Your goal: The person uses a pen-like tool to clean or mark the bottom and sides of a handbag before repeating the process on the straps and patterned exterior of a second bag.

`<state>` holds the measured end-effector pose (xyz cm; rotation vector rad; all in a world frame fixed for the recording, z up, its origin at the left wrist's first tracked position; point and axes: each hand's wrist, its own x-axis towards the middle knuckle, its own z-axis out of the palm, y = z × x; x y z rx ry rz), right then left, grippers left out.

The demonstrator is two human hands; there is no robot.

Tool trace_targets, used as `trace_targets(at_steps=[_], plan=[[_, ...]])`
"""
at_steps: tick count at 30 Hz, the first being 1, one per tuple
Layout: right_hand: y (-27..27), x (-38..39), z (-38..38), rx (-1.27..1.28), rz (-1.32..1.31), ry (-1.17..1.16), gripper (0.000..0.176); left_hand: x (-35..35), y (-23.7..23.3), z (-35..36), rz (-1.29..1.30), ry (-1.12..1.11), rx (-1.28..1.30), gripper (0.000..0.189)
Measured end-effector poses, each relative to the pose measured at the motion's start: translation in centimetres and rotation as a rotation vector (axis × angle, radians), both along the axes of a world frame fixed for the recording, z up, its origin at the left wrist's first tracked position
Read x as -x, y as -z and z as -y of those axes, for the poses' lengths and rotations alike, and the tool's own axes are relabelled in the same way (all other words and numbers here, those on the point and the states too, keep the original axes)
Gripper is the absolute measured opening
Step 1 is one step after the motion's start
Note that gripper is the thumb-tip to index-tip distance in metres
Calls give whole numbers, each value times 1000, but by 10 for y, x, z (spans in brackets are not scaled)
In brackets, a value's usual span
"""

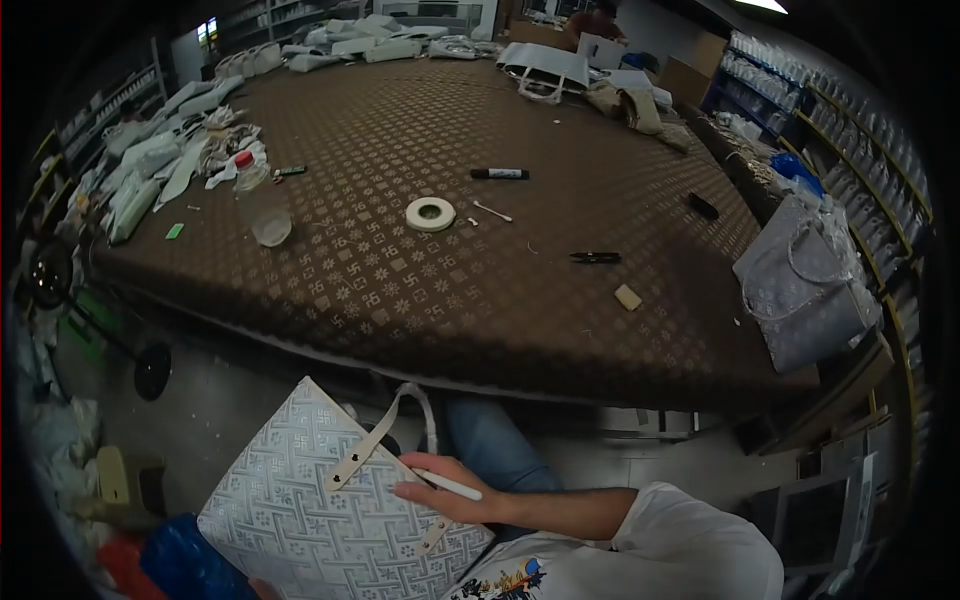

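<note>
A pale patterned handbag [300, 490] lies tilted over the person's lap, its cream handle [375, 438] standing up at the top edge. My right hand [445, 490] rests on the bag near the handle, fingers closed round a white pen-like stick [447, 484]. At the bag's lower edge only a small part of my left hand [264, 590] shows; its fingers are hidden.
On the brown patterned table [360, 270] are a red-capped bottle [265, 205], a tape roll [431, 214], a black marker [499, 174], black snips [596, 258] and a yellowish block [628, 297]. Another bag [805, 290] stands right. A person [597, 25] is at the far side.
</note>
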<state>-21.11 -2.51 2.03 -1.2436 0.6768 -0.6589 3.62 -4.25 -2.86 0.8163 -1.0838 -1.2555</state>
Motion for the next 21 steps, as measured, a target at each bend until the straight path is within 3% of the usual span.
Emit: trace_targets(at_steps=[4,7,13,16,18,19,21], plan=[[-47,9,18,123,1,52,28,3,-8,-21,80,-71,-35,61],[-89,11,28,182,235,134,27,9,-13,-38,133,-121,-78,59],[-146,26,54,262,457,214,30,19,-26,-64,231,-257,-153,55],[-168,40,72,458,389,376,26,30,-21,-77,247,-350,-201,53],[-178,57,136,570,417,743,19,32,-23,-92,258,-428,-232,52],[-212,77,171,593,433,781,15,30,-26,-100,269,-468,-245,51],[-299,121,260,543,439,906,31,31,-36,-118,281,-559,-263,50]])
